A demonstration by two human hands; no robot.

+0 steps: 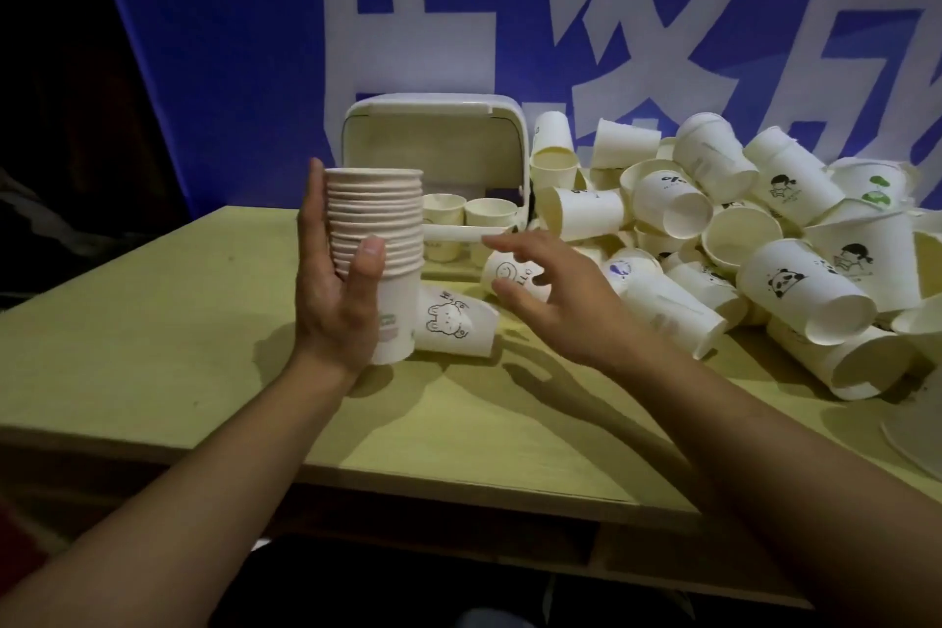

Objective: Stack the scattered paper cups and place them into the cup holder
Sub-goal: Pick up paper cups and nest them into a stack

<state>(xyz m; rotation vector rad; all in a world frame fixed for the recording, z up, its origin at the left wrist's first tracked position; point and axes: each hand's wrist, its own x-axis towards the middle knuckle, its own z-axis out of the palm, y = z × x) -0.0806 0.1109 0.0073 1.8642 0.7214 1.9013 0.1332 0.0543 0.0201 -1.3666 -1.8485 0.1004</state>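
Around the stack of nested cups (376, 240) the left hand (339, 301) is wrapped, thumb across the front and fingers behind, so that the stack is clamped upright in the grasp just in front of the cup holder (433, 138). The rolled rims are seen bunched at the top of the stack, and a small printed mark shows on the lowest cup. To the right of the stack, the right hand (548, 286) is held open with fingers spread and nothing gripped, poised over a smiley-face cup (512, 273) lying on its side. Just beside the base of the stack, a bear-print cup (456, 324) is lying on its side on the table (153, 332). Behind the stack, the cup holder is seen with its white lid raised, and two upright cups (469, 212) are visible inside its opening. To the right of the holder, a large pile of loose cups (739, 230) is heaped on the table, many tipped over, some printed with a panda or a child figure. Behind the holder, a blue banner (229, 41) with large white characters is hung.
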